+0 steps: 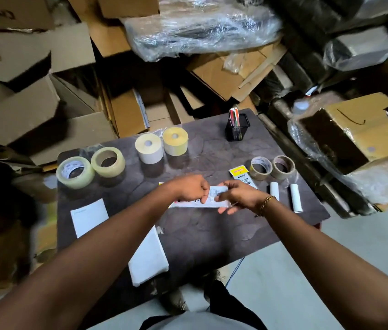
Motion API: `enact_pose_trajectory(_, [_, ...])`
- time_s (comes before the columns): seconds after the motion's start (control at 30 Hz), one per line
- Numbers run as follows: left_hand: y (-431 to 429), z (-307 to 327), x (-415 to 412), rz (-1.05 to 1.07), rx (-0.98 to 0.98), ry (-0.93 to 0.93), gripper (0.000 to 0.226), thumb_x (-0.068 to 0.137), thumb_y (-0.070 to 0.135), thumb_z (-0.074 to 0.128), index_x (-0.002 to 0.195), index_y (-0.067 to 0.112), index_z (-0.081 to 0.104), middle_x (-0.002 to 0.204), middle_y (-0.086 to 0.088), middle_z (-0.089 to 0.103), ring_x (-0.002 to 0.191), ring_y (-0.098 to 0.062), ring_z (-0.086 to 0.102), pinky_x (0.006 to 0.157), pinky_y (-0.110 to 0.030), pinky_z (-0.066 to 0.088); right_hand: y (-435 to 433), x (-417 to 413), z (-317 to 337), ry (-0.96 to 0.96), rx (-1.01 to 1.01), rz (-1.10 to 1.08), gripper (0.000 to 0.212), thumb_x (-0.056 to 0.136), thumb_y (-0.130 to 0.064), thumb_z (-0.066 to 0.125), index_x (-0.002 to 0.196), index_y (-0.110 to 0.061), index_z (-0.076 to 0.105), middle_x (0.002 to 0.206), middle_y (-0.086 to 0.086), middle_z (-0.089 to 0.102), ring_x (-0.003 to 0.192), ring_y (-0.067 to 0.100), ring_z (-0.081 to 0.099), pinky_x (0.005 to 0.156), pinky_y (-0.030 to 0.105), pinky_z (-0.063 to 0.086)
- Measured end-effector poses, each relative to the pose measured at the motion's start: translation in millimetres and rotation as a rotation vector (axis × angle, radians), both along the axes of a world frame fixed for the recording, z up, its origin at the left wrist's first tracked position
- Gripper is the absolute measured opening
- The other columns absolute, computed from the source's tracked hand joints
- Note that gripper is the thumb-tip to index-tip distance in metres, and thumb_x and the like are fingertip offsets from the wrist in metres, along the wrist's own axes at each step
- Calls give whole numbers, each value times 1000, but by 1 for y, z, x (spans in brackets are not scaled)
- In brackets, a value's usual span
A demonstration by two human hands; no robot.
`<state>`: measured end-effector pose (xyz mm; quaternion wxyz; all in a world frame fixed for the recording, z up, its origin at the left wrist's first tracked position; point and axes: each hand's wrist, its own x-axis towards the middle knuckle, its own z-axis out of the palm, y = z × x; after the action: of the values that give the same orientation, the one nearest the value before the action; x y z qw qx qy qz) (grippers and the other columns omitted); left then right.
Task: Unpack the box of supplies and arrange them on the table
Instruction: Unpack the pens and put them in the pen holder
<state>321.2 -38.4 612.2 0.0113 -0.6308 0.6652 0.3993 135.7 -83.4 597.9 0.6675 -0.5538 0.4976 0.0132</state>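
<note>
Head view, looking down on dark table (212, 234).

Both hands over table centre, closed on one white printed packet (213, 195). Left hand (189, 188) pinching packet's left part, thumb and fingers curled on it. Right hand (241, 195) gripping packet's right end, lower fingers spread beneath. Packet between the two hands, level, held just above or at the tabletop; contact with table cannot be told. Beneath it, second flat pack (197, 205) with yellow and red edge, lying on table, mostly hidden by hands. Gold chain bracelet (265, 204) on right wrist.

Laid out on table:
- Far left: two clear tape rolls, (75, 172) and (108, 161), side by side, close together.
- Back centre: two label rolls standing on end, white one (149, 147), yellowish one (175, 140), just beside each other.
- Back right: black mesh pen holder (237, 128), upright, pens inside.
- Right of hands: yellow-topped blister card (240, 175), then two brown tape rolls (261, 167) and (284, 167), side by side.
- Right, nearer edge: two small white paper rolls lying flat, (274, 191) and (295, 197), apart from each other.
- Near left: white sheet (89, 216); white bag (149, 257) overhanging near edge.

Cardboard boxes (21, 79) and wrapped bundles (200, 27) stacked around table.
</note>
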Motion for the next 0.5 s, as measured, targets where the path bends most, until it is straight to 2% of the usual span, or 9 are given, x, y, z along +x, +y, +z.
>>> enact_pose_trajectory(0.07, [-5,-6,1,56,-307,-158,22,75,14,55,82,28,70,102,6,63,100,-17,50,91,-37,37,-3,2,5,-47,-11,-175,24,84,-6,69,100,-22,59,90,4,73,67,21,73,53,23,53])
enact_pose_trajectory(0.1, [-4,-11,0,172,-494,-156,21,73,17,58,84,31,69,110,10,59,112,-16,44,97,-39,31,-3,3,6,-82,-4,-297,25,85,-6,68,102,-21,58,88,3,73,64,18,73,50,22,53])
enact_pose_trajectory(0.17, [0,-22,-6,544,-761,-27,22,71,23,60,89,33,67,114,10,55,116,-16,43,99,-37,32,0,5,4,-161,27,-513,25,87,-7,66,107,-20,57,85,0,72,61,15,72,49,20,52])
enact_pose_trajectory(0.2, [3,-26,-11,744,-798,107,22,70,24,60,89,33,66,112,7,55,113,-18,48,99,-37,37,2,6,2,-201,45,-589,25,88,-9,66,109,-20,57,85,-1,73,62,14,72,52,21,52])
enact_pose_trajectory(0.27, [10,-24,-24,1088,-622,601,21,75,16,63,89,31,65,105,3,59,103,-22,57,94,-31,46,8,11,1,-265,86,-681,24,90,-11,64,111,-20,57,86,-2,72,68,12,73,58,22,53])
enact_pose_trajectory(0.33, [15,-17,-35,1201,-252,1024,22,85,10,60,100,26,64,102,5,66,97,-15,61,84,-30,44,15,18,0,-315,124,-736,15,93,-12,60,106,-20,58,83,-2,71,71,9,74,57,21,55])
enact_pose_trajectory(0.4, [15,-14,-37,1120,-46,1157,26,90,11,55,109,26,64,108,2,70,92,-12,64,80,-32,44,24,26,3,-369,173,-763,11,95,-11,57,99,-21,59,74,-3,72,70,8,73,54,20,55])
enact_pose_trajectory(0.47, [8,-14,-34,1092,-34,1174,32,90,3,51,107,24,67,113,-9,69,86,-21,67,72,-32,51,32,31,5,-401,202,-712,11,94,-12,58,99,-22,60,73,-4,74,72,9,72,54,21,56])
enact_pose_trajectory(0.5, [4,-13,-32,1105,-64,1157,36,89,-2,49,106,22,68,116,-13,68,89,-26,68,73,-35,54,34,32,7,-390,197,-660,11,93,-14,61,101,-21,60,75,-3,73,74,11,73,54,21,55])
